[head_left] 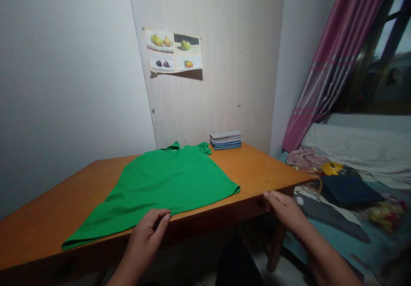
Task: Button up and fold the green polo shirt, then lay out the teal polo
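A green T-shirt (pixel 167 179) lies spread on the wooden table, its neck and sleeves toward the wall and its hem along the front edge. My left hand (pixel 147 234) is at the middle of the hem, thumb and fingertips closing together on the cloth there. Off to the right of the shirt, my right hand (pixel 284 207) hovers by the table's front edge. Its fingers are curled and pressed together, with no cloth showing in them. The hem's right corner lies a short way left of that hand.
Behind the shirt, a stack of folded cloths (pixel 225 141) sits on the table (pixel 253 170) near the wall. A fruit picture sheet (pixel 175 52) hangs above. At right, a bed (pixel 298 247) holds a dark blue folded item (pixel 348 192) and other clutter beneath a pink curtain (pixel 321 67).
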`<state>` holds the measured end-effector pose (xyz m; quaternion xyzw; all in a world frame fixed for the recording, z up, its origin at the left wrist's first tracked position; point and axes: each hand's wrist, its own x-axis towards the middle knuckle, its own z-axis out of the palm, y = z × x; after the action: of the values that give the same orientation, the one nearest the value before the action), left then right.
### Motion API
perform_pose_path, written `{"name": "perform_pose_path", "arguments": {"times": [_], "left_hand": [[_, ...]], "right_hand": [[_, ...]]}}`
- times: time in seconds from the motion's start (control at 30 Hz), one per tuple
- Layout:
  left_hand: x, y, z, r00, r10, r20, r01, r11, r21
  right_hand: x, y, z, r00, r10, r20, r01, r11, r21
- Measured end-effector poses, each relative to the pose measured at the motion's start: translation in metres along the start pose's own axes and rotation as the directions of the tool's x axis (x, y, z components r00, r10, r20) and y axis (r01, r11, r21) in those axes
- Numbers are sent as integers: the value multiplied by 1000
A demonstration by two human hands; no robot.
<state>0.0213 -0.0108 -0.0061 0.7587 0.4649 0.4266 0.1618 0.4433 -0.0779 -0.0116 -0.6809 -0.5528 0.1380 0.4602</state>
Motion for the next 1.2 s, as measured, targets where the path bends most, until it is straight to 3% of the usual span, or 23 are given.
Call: {"name": "perform_pose_path", "arguments": {"times": [0.13, 0.23, 0.37, 0.53, 0.63, 0.8, 0.9, 1.03, 1.2], "left_hand": [[-3, 3, -4, 1000, -19, -3, 19, 1000, 9], [-4, 4, -6, 1000, -25, 2, 25, 999, 28], [-7, 6, -7, 1000, -11, -12, 12, 999, 40], [-9, 4, -9, 1000, -19, -8, 19, 999, 32], [-9, 0, -8, 1000, -14, -7, 14, 999, 41], [-12, -4, -4, 998, 45, -39, -42, 997, 61], [-17, -5, -4, 995, 77, -62, -69, 991, 115], [-24, -8, -7, 990, 97, -101, -73, 974, 215], [-30, -29, -27, 966, 90, -243, -11, 951, 310]], "right_hand": [[3, 31, -17, 978, -31, -207, -21, 969, -245], [4, 32, -24, 966, -86, -243, 20, 965, -262], [3, 11, -24, 982, -55, -183, 23, 985, -171], [3, -9, -13, 984, 64, -164, -37, 986, 166], [5, -13, -1, 992, 54, -115, -26, 972, 234], [9, -21, 30, 990, -32, -135, 50, 990, 135], [17, -26, 47, 986, -155, -64, 155, 988, 1], [32, -27, 68, 925, -376, 49, 376, 894, -245], [48, -20, 94, 912, -384, 144, 408, 817, -408]]}}
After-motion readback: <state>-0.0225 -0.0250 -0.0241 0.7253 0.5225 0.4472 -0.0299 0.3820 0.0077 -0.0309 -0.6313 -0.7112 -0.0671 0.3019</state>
